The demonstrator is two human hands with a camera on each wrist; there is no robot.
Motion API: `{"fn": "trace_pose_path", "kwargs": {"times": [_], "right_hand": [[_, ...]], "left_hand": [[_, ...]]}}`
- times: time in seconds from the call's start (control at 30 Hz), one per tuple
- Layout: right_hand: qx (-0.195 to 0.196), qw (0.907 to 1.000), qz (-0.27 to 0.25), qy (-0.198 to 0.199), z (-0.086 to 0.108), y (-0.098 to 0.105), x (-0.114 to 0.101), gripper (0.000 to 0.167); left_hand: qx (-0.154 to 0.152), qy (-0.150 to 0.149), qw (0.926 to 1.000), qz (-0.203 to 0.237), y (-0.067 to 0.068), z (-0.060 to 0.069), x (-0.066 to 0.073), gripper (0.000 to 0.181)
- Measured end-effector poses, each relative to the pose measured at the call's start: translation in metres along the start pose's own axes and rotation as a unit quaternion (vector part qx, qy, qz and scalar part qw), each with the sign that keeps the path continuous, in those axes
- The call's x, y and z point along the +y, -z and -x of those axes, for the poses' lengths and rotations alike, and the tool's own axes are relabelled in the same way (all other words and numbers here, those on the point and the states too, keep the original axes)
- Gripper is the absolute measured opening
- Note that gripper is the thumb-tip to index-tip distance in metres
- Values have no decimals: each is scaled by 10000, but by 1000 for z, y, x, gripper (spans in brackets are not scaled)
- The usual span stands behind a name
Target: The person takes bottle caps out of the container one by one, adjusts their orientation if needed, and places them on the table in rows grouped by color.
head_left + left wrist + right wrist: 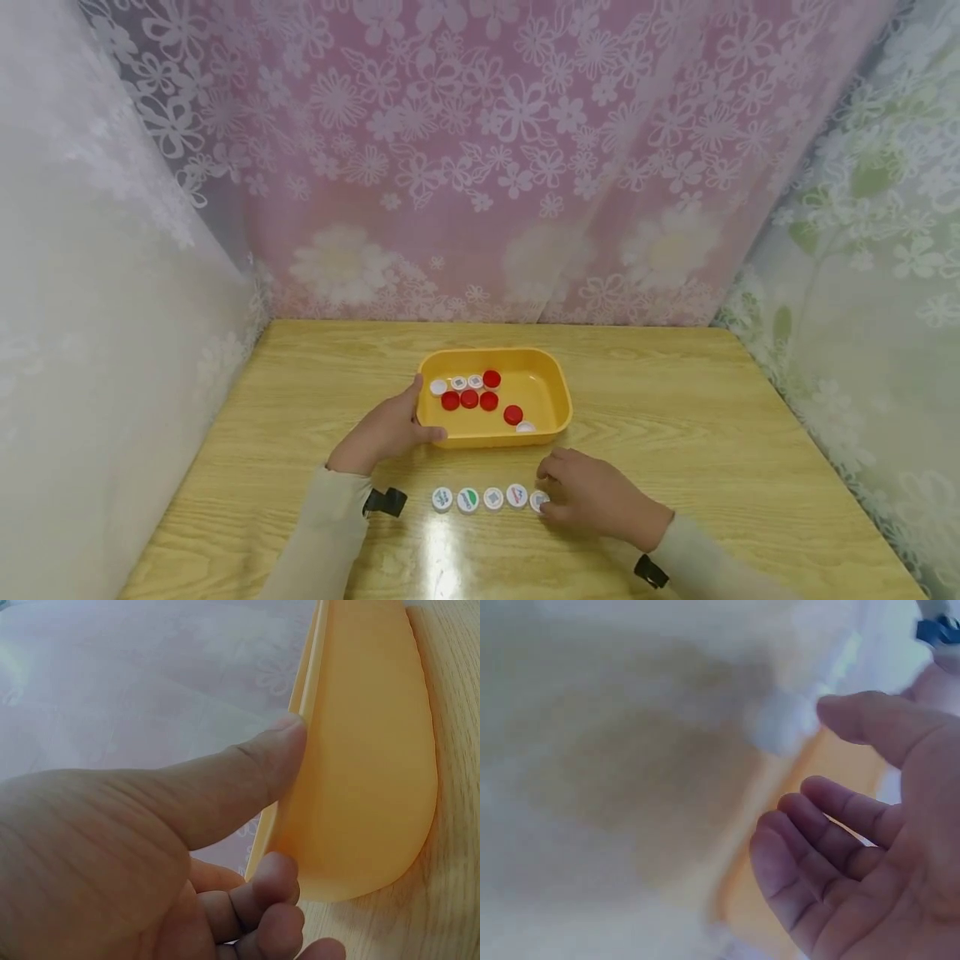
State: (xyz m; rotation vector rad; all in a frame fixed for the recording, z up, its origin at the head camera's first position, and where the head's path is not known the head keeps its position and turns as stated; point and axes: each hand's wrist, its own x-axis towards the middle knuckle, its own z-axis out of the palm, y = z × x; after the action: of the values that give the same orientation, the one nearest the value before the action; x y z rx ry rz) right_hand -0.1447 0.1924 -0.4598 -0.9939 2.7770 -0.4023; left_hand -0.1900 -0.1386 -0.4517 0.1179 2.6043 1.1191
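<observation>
A yellow plastic box (558, 417) holds several red bottle caps (468, 399) and several white caps (459, 383). My left hand (384, 433) grips its left end, the thumb (281, 746) against the rim and the fingers curled around the wall. On the table in front of the box, several printed white caps (492, 498) lie in a row. My right hand (603, 500) is at the right end of this row, thumb and fingertips around the last cap (539, 501). In the right wrist view its thumb and fingers stand apart, with nothing gripped between them; the caps are blurred.
The wooden table (712, 417) carries the box near its middle. A pink floral curtain (465, 167) hangs behind, and pale sheets (885, 333) close off both sides. Black straps (651, 572) sit on both wrists.
</observation>
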Motion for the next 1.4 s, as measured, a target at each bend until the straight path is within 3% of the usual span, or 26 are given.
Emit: {"fn": "trace_pose_path", "kwargs": {"times": [0.27,0.43,0.67,0.93,1.07,1.2,1.4], "right_hand": [[946,9953,-36,201,-27,50,-6,27],[930,9956,11,97,-56,74,-4,29],[-25,9971,490,-583,-95,99,5,24],[-1402,9760,760,-1486,-139,121,-5,32],[-2054,9566,788,-1909,-157,109,-7,35],[-2676,9350,669,-2232,-171,79,-4,30],[-3196,9091,1489,-2220,-187,37,7,13]], "left_hand": [[32,38,10000,-29,-2,3,-2,109],[82,33,10000,8,1,4,0,109],[58,-36,10000,67,0,4,1,109],[55,84,10000,0,-2,2,1,109],[67,81,9999,-22,-1,1,2,109],[47,81,10000,-17,-1,2,2,109],[70,-34,10000,-42,-1,2,3,109]]}}
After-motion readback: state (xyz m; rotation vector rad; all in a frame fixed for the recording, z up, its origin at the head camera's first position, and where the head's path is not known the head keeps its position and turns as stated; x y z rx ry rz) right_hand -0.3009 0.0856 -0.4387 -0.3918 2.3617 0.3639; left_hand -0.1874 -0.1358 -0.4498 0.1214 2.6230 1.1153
